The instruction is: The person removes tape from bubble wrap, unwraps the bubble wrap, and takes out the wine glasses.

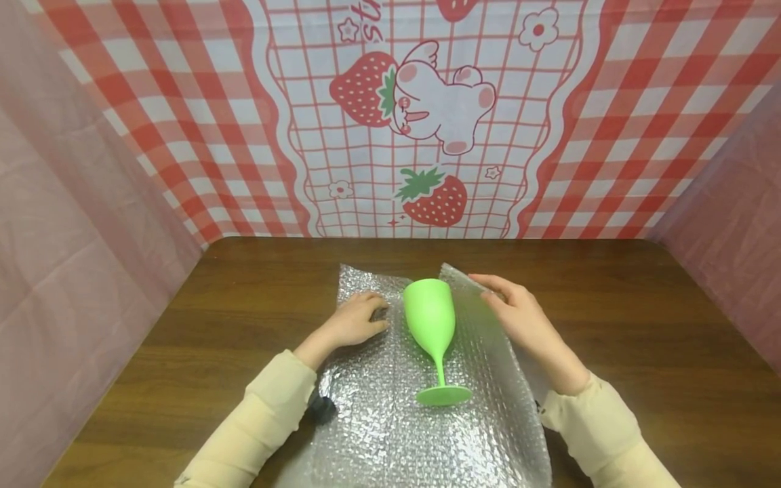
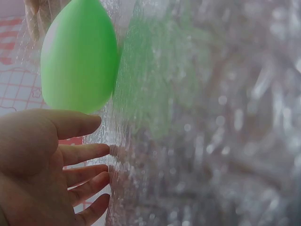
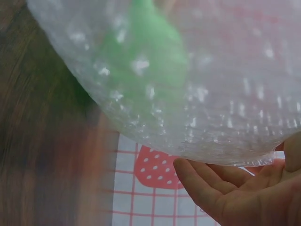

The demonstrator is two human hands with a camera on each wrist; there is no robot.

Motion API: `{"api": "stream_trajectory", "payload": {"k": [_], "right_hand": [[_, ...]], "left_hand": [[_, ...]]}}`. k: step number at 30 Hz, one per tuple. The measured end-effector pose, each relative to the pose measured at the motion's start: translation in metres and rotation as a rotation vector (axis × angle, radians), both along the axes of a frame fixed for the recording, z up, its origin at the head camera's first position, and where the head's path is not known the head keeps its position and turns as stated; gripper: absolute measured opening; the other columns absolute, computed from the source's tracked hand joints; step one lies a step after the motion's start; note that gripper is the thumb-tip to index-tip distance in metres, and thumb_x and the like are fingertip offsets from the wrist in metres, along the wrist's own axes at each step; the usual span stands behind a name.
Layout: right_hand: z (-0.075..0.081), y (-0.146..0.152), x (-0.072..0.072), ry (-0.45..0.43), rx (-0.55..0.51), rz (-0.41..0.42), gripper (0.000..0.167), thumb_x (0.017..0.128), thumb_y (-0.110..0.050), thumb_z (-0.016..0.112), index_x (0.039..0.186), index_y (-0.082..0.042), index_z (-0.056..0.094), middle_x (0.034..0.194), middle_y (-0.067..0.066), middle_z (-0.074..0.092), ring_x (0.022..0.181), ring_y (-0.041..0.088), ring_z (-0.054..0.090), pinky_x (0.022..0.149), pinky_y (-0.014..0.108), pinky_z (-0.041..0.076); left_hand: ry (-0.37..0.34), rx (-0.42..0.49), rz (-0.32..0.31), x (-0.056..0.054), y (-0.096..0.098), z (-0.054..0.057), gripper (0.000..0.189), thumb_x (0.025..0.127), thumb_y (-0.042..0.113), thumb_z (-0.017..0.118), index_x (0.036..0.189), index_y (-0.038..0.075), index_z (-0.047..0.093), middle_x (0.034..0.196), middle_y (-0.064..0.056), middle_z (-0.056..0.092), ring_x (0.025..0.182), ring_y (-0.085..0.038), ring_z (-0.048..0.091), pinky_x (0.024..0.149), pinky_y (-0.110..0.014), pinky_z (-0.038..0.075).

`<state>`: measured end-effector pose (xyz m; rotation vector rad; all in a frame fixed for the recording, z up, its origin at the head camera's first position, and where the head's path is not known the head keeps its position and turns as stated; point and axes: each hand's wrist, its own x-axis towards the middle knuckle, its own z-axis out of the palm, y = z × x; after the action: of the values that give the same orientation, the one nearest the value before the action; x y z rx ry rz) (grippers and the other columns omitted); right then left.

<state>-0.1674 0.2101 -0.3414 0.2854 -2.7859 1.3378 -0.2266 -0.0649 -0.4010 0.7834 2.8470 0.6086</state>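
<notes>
A light green goblet (image 1: 430, 315) lies on its side on a sheet of bubble wrap (image 1: 390, 407), its bowl toward the back and its round foot toward me. My left hand (image 1: 356, 320) rests on the wrap to the left of the bowl. In the left wrist view, that hand's fingers (image 2: 89, 176) are extended, fingertips against the wrap, the thumb close to the bowl (image 2: 80, 61). At the right, my right hand (image 1: 526, 318) pinches the raised edge of the wrap. Through the lifted wrap (image 3: 225, 108) in the right wrist view, the goblet shows blurred.
The brown wooden table (image 1: 201, 325) extends on both sides of the wrap. A small dark object (image 1: 323, 410) sits by the left forearm. Behind the table hangs a red checked cloth (image 1: 293, 135) with strawberries, and pink cloth (image 1: 79, 224) hangs at both sides.
</notes>
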Motion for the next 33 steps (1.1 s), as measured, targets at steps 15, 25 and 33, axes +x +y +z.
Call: {"api": "stream_trajectory", "payload": {"k": [15,25,33], "right_hand": [[-0.006,0.011,0.002,-0.027,0.01,-0.029,0.038,0.095,-0.019,0.041,0.132,-0.01,0.047,0.136,0.014,0.045,0.111,0.027,0.044,0.09,0.046,0.038],[-0.009,0.017,0.003,-0.03,-0.022,-0.03,0.038,0.096,-0.021,0.042,0.131,-0.007,0.047,0.135,0.017,0.046,0.123,0.032,0.04,0.099,0.054,0.033],[-0.011,0.02,0.004,-0.002,-0.023,-0.035,0.036,0.095,-0.017,0.043,0.128,-0.004,0.049,0.131,0.019,0.049,0.123,0.035,0.04,0.099,0.055,0.031]], "left_hand": [[0.004,-0.002,0.002,0.001,0.001,-0.001,0.043,0.084,0.027,0.06,0.121,0.006,0.055,0.131,-0.013,0.048,0.12,-0.033,0.042,0.101,-0.053,0.032],[0.006,-0.001,0.0,0.001,0.0,0.0,0.043,0.084,0.027,0.06,0.121,0.006,0.055,0.132,-0.013,0.048,0.121,-0.033,0.042,0.1,-0.054,0.032],[-0.003,0.001,0.009,0.001,0.0,0.0,0.043,0.085,0.027,0.06,0.122,0.007,0.055,0.133,-0.013,0.047,0.121,-0.033,0.041,0.101,-0.054,0.031]]}}
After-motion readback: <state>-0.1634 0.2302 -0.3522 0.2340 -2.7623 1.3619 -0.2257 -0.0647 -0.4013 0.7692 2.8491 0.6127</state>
